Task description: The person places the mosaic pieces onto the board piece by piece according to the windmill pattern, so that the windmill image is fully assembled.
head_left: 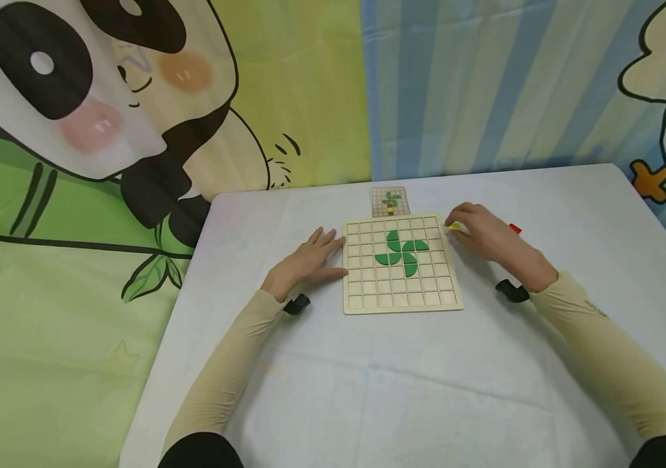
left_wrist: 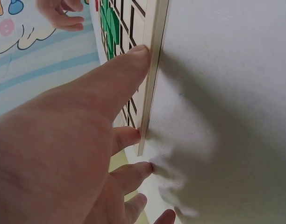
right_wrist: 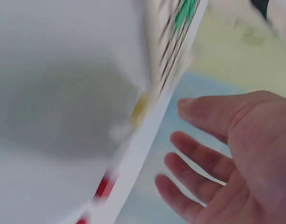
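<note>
A square wooden grid board [head_left: 368, 283] lies on the table with several green quarter-round pieces [head_left: 410, 265] set on it like a pinwheel. My left hand [head_left: 308, 259] rests at the board's left side. In the left wrist view its thumb [left_wrist: 129, 60] touches the board's edge, with the fingers spread. My right hand [head_left: 487, 235] is over the table just right of the board, close to a yellow piece [head_left: 455, 226]. In the right wrist view the yellow piece [right_wrist: 139, 109] lies on the table, blurred, apart from the loosely bent fingers.
A small card [head_left: 391, 201] with a printed grid and pinwheel picture lies behind the board. Partly behind the right hand is a red piece [head_left: 515, 228]. The right wrist view shows red pieces [right_wrist: 104, 185] on the white table. A cartoon-printed cloth [head_left: 309, 91] hangs behind.
</note>
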Available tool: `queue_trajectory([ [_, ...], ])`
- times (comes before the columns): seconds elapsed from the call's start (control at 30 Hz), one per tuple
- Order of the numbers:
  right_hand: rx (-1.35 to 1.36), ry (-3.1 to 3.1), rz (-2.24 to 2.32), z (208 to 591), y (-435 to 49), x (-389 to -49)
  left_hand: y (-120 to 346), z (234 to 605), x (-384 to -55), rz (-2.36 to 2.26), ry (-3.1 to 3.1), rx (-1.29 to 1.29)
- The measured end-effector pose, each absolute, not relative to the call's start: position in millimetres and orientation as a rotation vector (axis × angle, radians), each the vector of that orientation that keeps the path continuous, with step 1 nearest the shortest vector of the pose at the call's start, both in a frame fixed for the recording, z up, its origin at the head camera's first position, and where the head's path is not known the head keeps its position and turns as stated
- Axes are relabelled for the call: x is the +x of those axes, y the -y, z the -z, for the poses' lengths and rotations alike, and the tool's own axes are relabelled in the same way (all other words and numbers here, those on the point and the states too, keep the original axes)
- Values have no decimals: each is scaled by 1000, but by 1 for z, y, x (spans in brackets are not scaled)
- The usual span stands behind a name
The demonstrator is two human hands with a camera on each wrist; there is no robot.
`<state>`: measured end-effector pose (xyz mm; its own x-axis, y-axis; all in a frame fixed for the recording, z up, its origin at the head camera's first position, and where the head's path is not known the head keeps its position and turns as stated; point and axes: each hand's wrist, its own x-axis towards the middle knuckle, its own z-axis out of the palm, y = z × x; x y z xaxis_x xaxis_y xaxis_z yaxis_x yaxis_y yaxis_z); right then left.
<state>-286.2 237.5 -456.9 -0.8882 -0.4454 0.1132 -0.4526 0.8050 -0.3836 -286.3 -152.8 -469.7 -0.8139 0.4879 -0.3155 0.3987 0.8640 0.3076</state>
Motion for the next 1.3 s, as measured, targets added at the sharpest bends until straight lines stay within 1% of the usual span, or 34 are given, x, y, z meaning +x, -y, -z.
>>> queue_trajectory([
  [0.13, 525, 3062, -594, 459, -278, -299, 154, 471, -286, -327, -2640, 645],
  [0.2, 470, 3107, -582, 462, -294, -303, 154, 472, -285, -328, -2640, 648],
  [0.4, 464, 3156, -605, 470, -312, -306, 154, 470, -285, -325, -2650, 661],
  [0.9, 490, 3176, -552, 462, -306, -309, 155, 470, -286, -334, -2651, 667],
  [1.03, 522, 3169, -565, 455, -291, -311, 154, 470, -286, -326, -2655, 668],
  [1.3, 681, 3136, -568, 452, -242, -310, 153, 470, -286, -312, -2653, 665],
])
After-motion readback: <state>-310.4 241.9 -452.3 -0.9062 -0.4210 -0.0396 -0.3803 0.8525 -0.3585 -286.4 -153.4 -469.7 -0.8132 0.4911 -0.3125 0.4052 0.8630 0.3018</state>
